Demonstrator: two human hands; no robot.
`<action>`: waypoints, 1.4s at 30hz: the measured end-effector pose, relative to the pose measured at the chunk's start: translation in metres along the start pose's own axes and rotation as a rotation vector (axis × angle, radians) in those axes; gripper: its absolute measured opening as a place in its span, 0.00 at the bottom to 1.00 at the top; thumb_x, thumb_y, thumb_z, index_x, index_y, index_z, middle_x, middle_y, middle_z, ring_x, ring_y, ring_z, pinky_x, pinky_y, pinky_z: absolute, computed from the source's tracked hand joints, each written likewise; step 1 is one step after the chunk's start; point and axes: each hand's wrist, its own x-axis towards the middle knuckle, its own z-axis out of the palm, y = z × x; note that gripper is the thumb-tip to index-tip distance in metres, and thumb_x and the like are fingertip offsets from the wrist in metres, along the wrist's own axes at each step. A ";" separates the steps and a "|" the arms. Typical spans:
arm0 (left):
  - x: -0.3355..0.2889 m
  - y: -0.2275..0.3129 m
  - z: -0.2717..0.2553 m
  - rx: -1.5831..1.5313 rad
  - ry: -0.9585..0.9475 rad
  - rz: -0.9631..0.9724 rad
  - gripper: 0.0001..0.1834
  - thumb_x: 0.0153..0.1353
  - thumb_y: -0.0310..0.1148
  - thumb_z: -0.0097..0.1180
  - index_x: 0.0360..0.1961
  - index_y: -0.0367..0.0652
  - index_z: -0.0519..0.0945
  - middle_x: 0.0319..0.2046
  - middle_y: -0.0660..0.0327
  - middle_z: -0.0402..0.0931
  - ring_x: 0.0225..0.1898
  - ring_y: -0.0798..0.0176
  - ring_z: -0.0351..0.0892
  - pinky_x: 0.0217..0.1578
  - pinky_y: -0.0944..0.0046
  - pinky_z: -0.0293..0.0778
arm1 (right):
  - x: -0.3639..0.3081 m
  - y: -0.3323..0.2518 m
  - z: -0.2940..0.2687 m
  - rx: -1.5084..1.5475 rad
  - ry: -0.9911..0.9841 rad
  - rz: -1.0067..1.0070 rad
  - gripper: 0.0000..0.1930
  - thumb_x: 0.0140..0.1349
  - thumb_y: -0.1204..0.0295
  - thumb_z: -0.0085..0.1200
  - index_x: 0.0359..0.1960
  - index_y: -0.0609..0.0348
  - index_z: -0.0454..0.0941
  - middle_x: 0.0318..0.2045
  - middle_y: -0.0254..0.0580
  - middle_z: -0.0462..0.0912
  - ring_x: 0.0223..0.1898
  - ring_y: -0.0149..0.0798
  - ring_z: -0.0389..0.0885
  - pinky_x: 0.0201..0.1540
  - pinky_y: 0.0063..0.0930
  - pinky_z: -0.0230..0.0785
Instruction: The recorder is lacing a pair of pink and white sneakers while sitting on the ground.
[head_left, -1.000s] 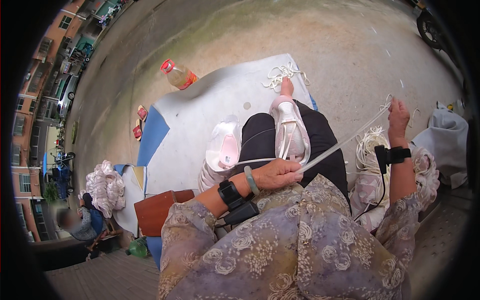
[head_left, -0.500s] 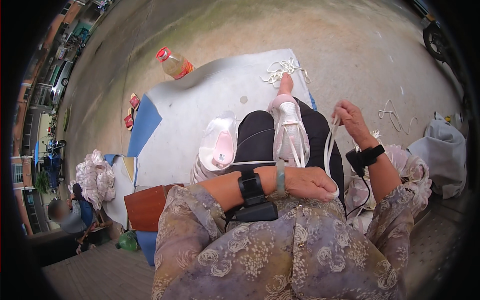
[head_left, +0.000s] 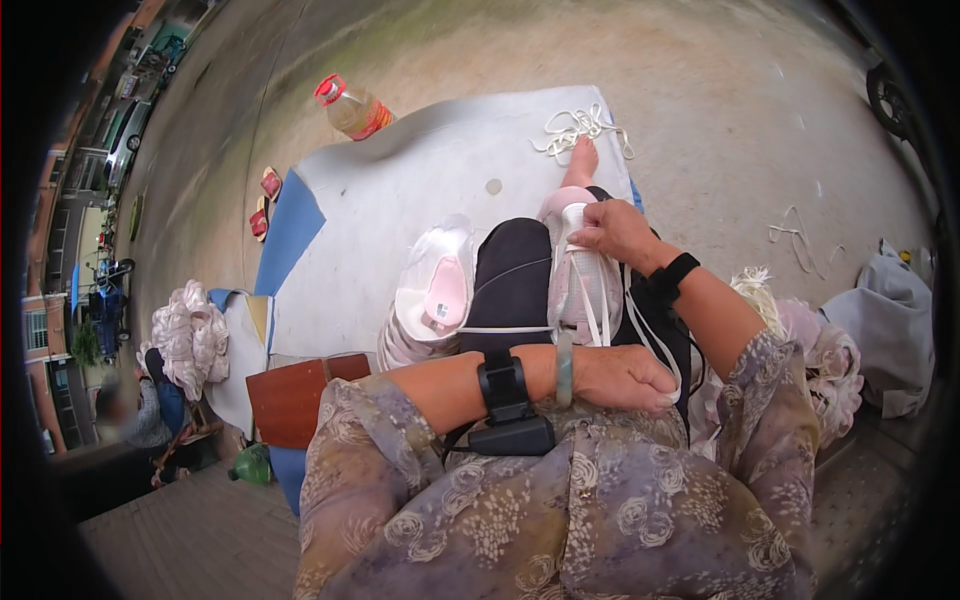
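Note:
A white-and-pink shoe [head_left: 574,300] lies along my lap, its pink collar pointing away from me. My right hand [head_left: 617,233] is closed at the shoe's far part, thumb and fingers pinched by the lace holes. White shoelace [head_left: 648,325] runs down over the upper and loops to my left hand [head_left: 628,378]. That hand lies across my lap near the shoe's close end, its fingers closed on the lace. Just left of my knee, a stack of similar shoes [head_left: 425,300] stands, a pink insole showing in the top one.
Loose white laces [head_left: 580,130] lie by my bare foot on the pale mat [head_left: 390,200]. An oil bottle [head_left: 355,108] stands beyond it. Bundled shoes [head_left: 822,370] and a grey cloth [head_left: 880,320] are at right. A brown board [head_left: 290,400] and a seated person [head_left: 145,415] are at left.
My right hand has moved left from the air beside my knee onto the shoe, bringing the lace with it. My left hand has stayed in about the same place.

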 end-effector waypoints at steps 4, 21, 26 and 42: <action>0.007 0.012 0.003 -0.110 -0.045 0.035 0.16 0.64 0.35 0.45 0.22 0.35 0.65 0.19 0.67 0.60 0.23 0.73 0.57 0.26 0.70 0.59 | 0.008 0.011 0.006 -0.079 -0.120 0.088 0.13 0.47 0.62 0.61 0.23 0.60 0.77 0.23 0.50 0.78 0.29 0.48 0.77 0.34 0.35 0.67; 0.010 0.058 0.027 0.415 0.151 0.265 0.12 0.56 0.30 0.48 0.19 0.36 0.64 0.15 0.50 0.62 0.20 0.45 0.66 0.21 0.56 0.60 | -0.073 0.008 -0.023 0.710 -0.227 0.199 0.09 0.48 0.70 0.61 0.29 0.57 0.75 0.19 0.26 0.71 0.18 0.21 0.67 0.17 0.13 0.60; 0.010 0.056 0.036 0.496 0.216 0.334 0.11 0.55 0.30 0.48 0.20 0.37 0.65 0.15 0.50 0.63 0.21 0.44 0.67 0.22 0.54 0.61 | -0.088 0.014 -0.007 0.666 -0.317 0.244 0.08 0.55 0.71 0.54 0.34 0.61 0.80 0.23 0.30 0.78 0.21 0.19 0.70 0.22 0.14 0.64; 0.008 0.051 0.036 0.531 0.329 0.373 0.09 0.50 0.30 0.50 0.17 0.38 0.72 0.18 0.49 0.71 0.24 0.44 0.72 0.25 0.52 0.66 | -0.092 0.001 0.022 0.805 -0.169 0.178 0.17 0.62 0.72 0.48 0.53 0.61 0.70 0.30 0.26 0.75 0.30 0.19 0.69 0.34 0.15 0.66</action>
